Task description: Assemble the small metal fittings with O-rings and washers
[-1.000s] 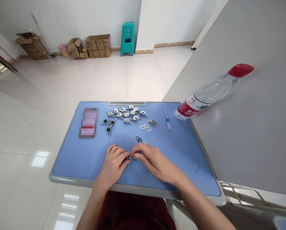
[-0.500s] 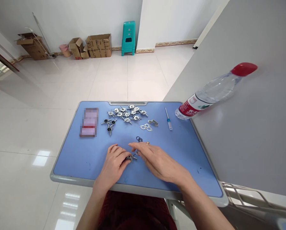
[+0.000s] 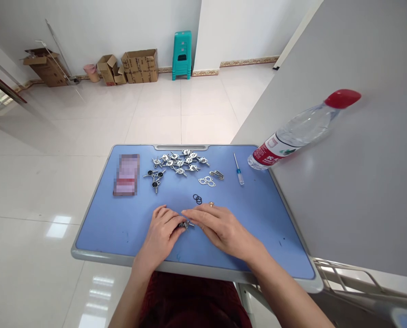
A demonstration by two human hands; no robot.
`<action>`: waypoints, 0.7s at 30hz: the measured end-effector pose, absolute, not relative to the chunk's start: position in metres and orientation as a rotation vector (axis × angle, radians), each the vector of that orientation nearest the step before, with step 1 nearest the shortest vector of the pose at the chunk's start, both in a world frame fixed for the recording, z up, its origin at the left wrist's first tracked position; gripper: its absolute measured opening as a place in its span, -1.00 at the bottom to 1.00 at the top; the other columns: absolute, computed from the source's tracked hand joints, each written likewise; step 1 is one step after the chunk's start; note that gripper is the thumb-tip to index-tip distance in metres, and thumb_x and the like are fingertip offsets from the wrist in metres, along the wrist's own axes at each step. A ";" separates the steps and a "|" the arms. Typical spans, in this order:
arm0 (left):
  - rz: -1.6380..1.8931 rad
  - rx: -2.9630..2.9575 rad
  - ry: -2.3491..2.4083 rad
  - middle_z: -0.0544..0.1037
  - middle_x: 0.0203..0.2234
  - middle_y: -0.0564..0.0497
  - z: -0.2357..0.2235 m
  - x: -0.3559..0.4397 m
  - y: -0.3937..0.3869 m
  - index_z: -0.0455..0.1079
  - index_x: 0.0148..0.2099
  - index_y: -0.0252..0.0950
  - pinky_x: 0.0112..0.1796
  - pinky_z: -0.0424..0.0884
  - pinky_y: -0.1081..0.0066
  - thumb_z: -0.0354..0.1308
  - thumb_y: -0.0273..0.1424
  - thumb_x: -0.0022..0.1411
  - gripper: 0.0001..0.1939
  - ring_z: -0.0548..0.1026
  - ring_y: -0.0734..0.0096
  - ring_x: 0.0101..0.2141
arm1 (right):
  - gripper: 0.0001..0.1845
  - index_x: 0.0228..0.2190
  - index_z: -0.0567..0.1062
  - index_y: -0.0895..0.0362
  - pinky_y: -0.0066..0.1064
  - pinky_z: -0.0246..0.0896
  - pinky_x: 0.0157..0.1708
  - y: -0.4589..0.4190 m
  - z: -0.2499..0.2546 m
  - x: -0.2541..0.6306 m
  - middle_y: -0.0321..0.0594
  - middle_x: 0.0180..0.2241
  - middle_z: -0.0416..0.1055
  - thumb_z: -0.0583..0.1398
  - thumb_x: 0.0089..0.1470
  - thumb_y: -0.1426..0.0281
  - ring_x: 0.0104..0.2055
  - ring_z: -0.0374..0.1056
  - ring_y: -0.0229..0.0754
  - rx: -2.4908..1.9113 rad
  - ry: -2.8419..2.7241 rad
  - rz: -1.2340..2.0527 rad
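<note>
Pinching a small metal fitting (image 3: pixel 187 225) against the blue desktop (image 3: pixel 97 228), your left hand (image 3: pixel 160 237) has its fingers (image 3: pixel 165 215) curled together and clamped on it. Your right hand (image 3: pixel 220 230) lies alongside, fingers straight and together, tips at the fitting. Just beyond sit black rubber O-rings (image 3: pixel 197 199) and a small gold ring (image 3: pixel 211 204) — farther off, a cluster of metal fittings (image 3: pixel 179 160) and a blue-handled screwdriver (image 3: pixel 238 169).

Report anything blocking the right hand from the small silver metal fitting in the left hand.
Nothing visible: the right hand lies just beside the small silver metal fitting pinched by the left hand, with no object between them.
</note>
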State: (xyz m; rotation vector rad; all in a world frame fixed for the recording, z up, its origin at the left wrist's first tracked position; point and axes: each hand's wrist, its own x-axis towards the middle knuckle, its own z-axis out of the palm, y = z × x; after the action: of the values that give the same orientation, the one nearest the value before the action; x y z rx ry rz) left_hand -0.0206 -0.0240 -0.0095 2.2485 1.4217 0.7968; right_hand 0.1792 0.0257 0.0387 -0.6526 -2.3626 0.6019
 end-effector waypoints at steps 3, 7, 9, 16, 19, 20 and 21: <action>0.791 2.252 1.421 0.53 -0.25 0.04 -0.009 -0.021 -0.024 0.41 -0.08 -0.20 0.11 0.22 0.07 0.07 -0.45 0.34 -0.85 0.44 0.33 -0.19 | -0.68 0.04 0.38 0.09 -0.38 0.38 -0.36 0.026 0.038 0.179 -0.11 -0.24 0.50 -0.02 0.33 0.42 -0.27 0.44 -0.17 -0.725 -2.358 0.579; 0.789 2.250 1.425 0.54 -0.24 0.02 -0.010 -0.021 -0.024 0.41 -0.06 -0.19 0.11 0.23 0.04 0.06 -0.43 0.35 -0.84 0.45 0.31 -0.17 | -0.59 0.14 0.30 0.06 -0.31 0.40 -0.20 0.025 0.041 0.180 -0.08 -0.10 0.47 -0.08 0.32 0.47 -0.13 0.43 -0.15 -0.698 -2.380 0.720; 0.790 2.258 1.426 0.54 -0.23 0.02 -0.010 -0.021 -0.024 0.41 -0.05 -0.19 0.11 0.23 0.04 0.06 -0.43 0.35 -0.83 0.45 0.31 -0.17 | -0.61 0.10 0.34 0.05 -0.35 0.39 -0.26 0.025 0.038 0.179 -0.12 -0.18 0.49 -0.07 0.33 0.48 -0.20 0.44 -0.17 -0.674 -2.360 0.676; 0.792 2.236 1.418 0.53 -0.24 0.03 -0.010 -0.021 -0.024 0.40 -0.07 -0.19 0.13 0.20 0.06 0.06 -0.45 0.36 -0.85 0.43 0.33 -0.16 | -0.68 0.04 0.31 0.10 -0.35 0.37 -0.32 0.026 0.038 0.176 -0.07 -0.18 0.41 -0.08 0.34 0.42 -0.24 0.39 -0.15 -0.792 -2.446 0.674; 0.784 2.224 1.412 0.53 -0.25 0.02 -0.009 -0.021 -0.024 0.40 -0.07 -0.19 0.12 0.20 0.05 0.05 -0.42 0.37 -0.86 0.44 0.32 -0.17 | -0.68 0.03 0.23 0.10 -0.29 0.37 -0.29 0.024 0.041 0.176 -0.07 -0.16 0.39 -0.11 0.29 0.51 -0.23 0.37 -0.13 -0.780 -2.451 0.780; 0.781 2.224 1.410 0.53 -0.25 0.02 -0.009 -0.021 -0.024 0.40 -0.07 -0.19 0.12 0.20 0.05 0.05 -0.42 0.37 -0.86 0.44 0.31 -0.17 | -0.69 0.01 0.22 0.10 -0.29 0.36 -0.31 0.024 0.041 0.176 -0.10 -0.19 0.40 -0.11 0.29 0.52 -0.26 0.37 -0.13 -0.786 -2.444 0.797; 0.783 2.226 1.409 0.53 -0.25 0.02 -0.009 -0.021 -0.024 0.40 -0.07 -0.19 0.12 0.20 0.05 0.05 -0.41 0.37 -0.86 0.44 0.31 -0.18 | -0.71 -0.01 0.22 0.09 -0.31 0.35 -0.33 0.023 0.040 0.175 -0.13 -0.22 0.41 -0.11 0.29 0.52 -0.29 0.37 -0.14 -0.795 -2.432 0.804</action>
State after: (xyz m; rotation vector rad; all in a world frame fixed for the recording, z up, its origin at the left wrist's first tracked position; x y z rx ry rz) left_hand -0.0206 -0.0241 -0.0091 2.2261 1.4091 0.7831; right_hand 0.1752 0.0230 0.0396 -0.7954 -2.4315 0.8040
